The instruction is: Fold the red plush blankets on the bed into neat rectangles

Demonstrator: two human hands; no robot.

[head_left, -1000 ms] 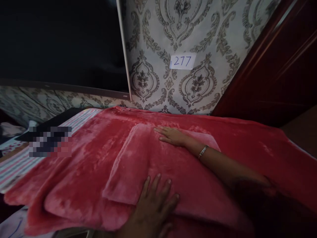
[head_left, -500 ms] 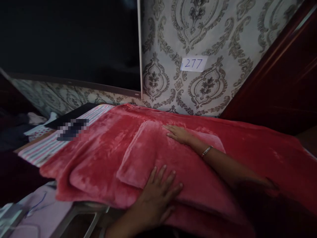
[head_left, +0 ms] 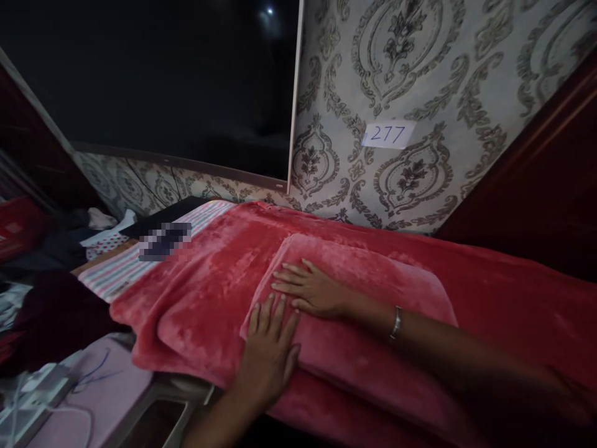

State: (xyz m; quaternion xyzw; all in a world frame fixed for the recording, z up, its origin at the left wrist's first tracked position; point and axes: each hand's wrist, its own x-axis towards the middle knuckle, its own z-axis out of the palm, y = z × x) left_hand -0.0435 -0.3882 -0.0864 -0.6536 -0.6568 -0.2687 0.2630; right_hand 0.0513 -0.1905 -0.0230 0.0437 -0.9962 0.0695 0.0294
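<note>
A plush red blanket (head_left: pixel 373 348) lies spread over the surface before me, with one part folded back on itself into a thick, smooth-topped layer. My left hand (head_left: pixel 267 348) rests on the near left corner of that fold, fingers stretched out. Just beyond it, my right hand (head_left: pixel 312 289) lies flat on the folded part, fingers spread and a silver bracelet on the wrist. The two hands are close together, and neither grips the cloth. Beneath the blanket, a striped cloth (head_left: pixel 112 274) shows at the left.
A large dark television (head_left: pixel 186 87) hangs over the back left. On the patterned wall (head_left: pixel 410 62) is a paper marked 277 (head_left: pixel 388 134). Lower left, a power strip (head_left: pixel 44 392) with cords lies on a pinkish surface (head_left: pixel 112 386). A blurred-out dark object (head_left: pixel 165 241) sits on the striped cloth.
My right hand has slid toward me and left across the fold. My left hand has moved to its left corner, bringing the hands together. The view has shifted left.
</note>
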